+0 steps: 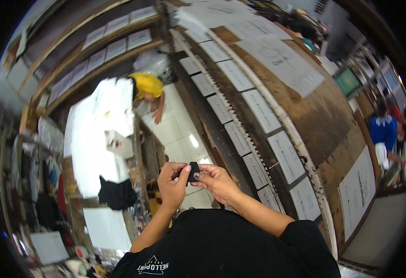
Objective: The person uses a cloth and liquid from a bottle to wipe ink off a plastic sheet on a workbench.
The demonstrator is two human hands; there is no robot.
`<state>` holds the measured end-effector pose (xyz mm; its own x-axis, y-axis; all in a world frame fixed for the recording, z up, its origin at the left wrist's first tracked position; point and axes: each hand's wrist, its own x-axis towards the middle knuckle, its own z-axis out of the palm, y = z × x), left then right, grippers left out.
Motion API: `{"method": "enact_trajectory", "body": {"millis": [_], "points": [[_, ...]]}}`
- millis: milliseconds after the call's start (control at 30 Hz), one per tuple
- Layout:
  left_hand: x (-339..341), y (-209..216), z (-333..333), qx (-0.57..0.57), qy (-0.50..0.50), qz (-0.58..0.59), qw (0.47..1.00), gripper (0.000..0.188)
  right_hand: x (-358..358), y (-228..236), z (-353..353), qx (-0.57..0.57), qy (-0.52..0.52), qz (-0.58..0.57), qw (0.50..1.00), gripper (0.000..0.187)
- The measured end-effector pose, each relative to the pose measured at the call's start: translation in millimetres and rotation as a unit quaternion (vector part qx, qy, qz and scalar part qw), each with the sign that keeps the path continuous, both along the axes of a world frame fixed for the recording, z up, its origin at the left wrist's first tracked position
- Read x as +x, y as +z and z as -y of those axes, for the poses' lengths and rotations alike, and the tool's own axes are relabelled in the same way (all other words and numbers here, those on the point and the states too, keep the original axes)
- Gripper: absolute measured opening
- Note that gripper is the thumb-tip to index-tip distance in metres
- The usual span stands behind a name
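Observation:
In front of my chest, both hands grip a small black object (192,173), flat and strip-like; its kind cannot be made out. My left hand (172,183) pinches its left edge between thumb and fingers. From the other side my right hand (216,181) holds it, the thumb pressed on its face and the fingers curled behind. Dark smudges show on my fingertips. Below the hands is the pale tiled floor (180,136), well out of contact with them.
To the left stands a table with white sheets (89,120), a white container (118,144) and a black cloth (116,192). On the right, long boards carry rows of printed sheets (285,153). A person in yellow (148,85) bends down ahead; another in blue (382,129) is far right.

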<state>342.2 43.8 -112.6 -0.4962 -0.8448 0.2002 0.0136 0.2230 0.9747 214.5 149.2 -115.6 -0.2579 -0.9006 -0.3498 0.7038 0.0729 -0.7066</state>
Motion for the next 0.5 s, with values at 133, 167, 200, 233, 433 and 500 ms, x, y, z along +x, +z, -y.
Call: {"method": "enact_trajectory", "body": {"millis": [133, 167, 200, 233, 433, 500], "points": [[-64.5, 5.4, -10.8, -0.023, -0.082, 0.013, 0.996, 0.012, -49.9, 19.4, -23.1, 0.028, -0.084, -0.054, 0.995, 0.02], [-75.7, 9.0, -14.3, -0.042, -0.103, 0.022, 0.994, 0.012, -59.0, 22.2, -29.6, 0.035, -0.098, -0.068, 0.992, 0.018], [-87.2, 14.6, -16.8, -0.084, -0.108, 0.027, 0.99, 0.011, -67.3, 29.5, -35.2, 0.015, -0.126, -0.062, 0.99, 0.015], [-96.7, 18.1, -17.5, -0.084, -0.128, 0.046, 0.987, 0.011, -75.9, 29.1, -38.2, 0.007, -0.138, -0.094, 0.986, 0.014], [-147.6, 45.4, -2.1, 0.143, -0.278, 0.058, 0.948, 0.024, -104.6, 29.2, -32.9, 0.042, -0.298, -0.304, 0.904, 0.014], [-150.8, 42.2, 11.6, 0.17, -0.305, 0.021, 0.937, 0.024, -115.3, 47.6, -25.3, 0.082, -0.263, -0.431, 0.859, 0.016]]}}
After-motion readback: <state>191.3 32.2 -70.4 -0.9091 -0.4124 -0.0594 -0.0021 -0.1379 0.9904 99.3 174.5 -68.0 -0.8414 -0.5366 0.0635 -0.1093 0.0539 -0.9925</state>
